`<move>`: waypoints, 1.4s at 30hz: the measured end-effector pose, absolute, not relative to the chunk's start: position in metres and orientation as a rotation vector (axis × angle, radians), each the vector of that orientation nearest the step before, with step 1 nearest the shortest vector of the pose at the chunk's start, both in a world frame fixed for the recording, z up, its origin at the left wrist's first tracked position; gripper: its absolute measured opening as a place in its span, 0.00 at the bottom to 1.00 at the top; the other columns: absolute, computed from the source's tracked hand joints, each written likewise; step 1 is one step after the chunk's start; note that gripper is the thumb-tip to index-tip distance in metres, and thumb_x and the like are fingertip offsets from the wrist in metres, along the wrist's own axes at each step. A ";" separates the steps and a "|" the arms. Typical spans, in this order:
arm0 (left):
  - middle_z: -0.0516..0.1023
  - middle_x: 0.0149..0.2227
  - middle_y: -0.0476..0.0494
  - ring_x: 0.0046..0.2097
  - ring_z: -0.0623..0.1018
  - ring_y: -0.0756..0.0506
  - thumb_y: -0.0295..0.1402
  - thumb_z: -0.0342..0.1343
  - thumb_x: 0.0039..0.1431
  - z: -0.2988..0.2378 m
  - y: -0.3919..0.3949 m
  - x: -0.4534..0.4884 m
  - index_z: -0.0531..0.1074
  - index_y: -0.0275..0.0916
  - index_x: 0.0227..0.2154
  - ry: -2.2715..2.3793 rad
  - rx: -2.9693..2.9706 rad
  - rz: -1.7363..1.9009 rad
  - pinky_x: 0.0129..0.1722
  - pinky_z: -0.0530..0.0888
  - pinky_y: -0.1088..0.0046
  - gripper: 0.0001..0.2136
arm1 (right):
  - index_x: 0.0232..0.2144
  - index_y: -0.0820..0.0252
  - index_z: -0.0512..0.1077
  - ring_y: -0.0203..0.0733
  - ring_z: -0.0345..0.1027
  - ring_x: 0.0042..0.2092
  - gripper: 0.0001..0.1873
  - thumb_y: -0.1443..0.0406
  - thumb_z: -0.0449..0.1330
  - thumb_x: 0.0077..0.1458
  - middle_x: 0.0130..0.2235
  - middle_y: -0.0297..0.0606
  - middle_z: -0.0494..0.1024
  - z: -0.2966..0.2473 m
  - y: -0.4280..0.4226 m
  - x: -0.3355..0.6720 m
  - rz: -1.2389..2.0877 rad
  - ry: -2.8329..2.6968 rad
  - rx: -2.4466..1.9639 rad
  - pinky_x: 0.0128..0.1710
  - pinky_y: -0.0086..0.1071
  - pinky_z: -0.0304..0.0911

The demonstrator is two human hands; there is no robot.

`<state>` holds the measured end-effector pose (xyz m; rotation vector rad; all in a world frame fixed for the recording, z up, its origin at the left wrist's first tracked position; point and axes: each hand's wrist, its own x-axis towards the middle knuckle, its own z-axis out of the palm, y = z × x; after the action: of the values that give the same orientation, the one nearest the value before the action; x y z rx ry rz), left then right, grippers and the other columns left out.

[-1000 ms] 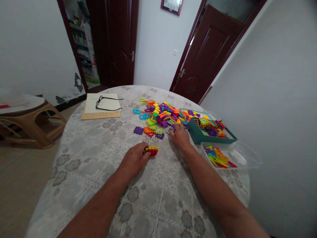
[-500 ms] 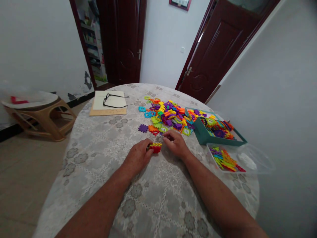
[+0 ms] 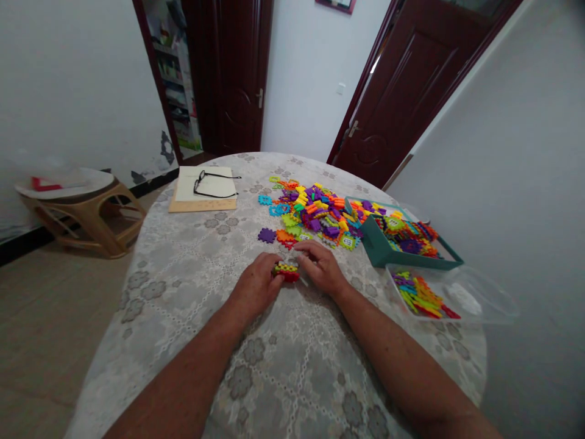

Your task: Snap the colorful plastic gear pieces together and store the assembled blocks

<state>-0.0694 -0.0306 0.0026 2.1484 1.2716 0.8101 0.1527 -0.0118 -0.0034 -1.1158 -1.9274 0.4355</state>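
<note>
A small stack of joined plastic pieces (image 3: 286, 271), red at the bottom with yellow on top, rests on the round table (image 3: 192, 262). My left hand (image 3: 256, 285) grips its left side with curled fingers. My right hand (image 3: 322, 264) presses against its right side, fingers pinched together at the stack's top. What lies under the right fingertips is too small to make out. Just beyond both hands spreads a heap of loose coloured pieces (image 3: 311, 210).
A teal box (image 3: 379, 251) full of coloured pieces sits right of the heap. A clear tub (image 3: 461, 305) with several coloured sticks lies nearer the table's right edge. Glasses (image 3: 210, 183) rest on a book at the far left. A low stool (image 3: 86, 207) stands on the floor.
My right hand has drawn back from the heap to the stack and now meets my left hand there. The view has shifted a little to the left.
</note>
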 end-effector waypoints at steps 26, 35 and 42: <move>0.82 0.53 0.39 0.54 0.79 0.39 0.29 0.57 0.61 0.002 -0.028 -0.069 0.76 0.41 0.53 1.253 2.120 0.822 0.58 0.73 0.60 0.17 | 0.43 0.56 0.76 0.43 0.73 0.43 0.09 0.61 0.56 0.70 0.40 0.40 0.80 0.001 -0.015 0.153 0.323 -2.158 -1.102 0.47 0.35 0.66; 0.79 0.59 0.38 0.57 0.79 0.36 0.37 0.55 0.62 -0.005 -0.021 -0.071 0.71 0.42 0.61 1.294 2.087 0.812 0.61 0.73 0.57 0.24 | 0.44 0.57 0.77 0.42 0.74 0.45 0.13 0.60 0.53 0.72 0.42 0.40 0.81 0.009 -0.016 0.151 0.503 -2.143 -1.082 0.49 0.35 0.67; 0.81 0.51 0.40 0.52 0.80 0.38 0.39 0.54 0.62 0.000 -0.020 -0.071 0.74 0.43 0.51 1.275 2.123 0.785 0.54 0.75 0.60 0.17 | 0.50 0.56 0.75 0.39 0.71 0.37 0.21 0.52 0.68 0.60 0.40 0.35 0.79 0.007 -0.014 0.150 0.639 -2.210 -1.052 0.39 0.30 0.65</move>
<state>-0.0710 -0.0198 -0.0003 2.1229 1.2754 0.7848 0.1496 -0.0139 0.0070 -1.0518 -2.2095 0.6392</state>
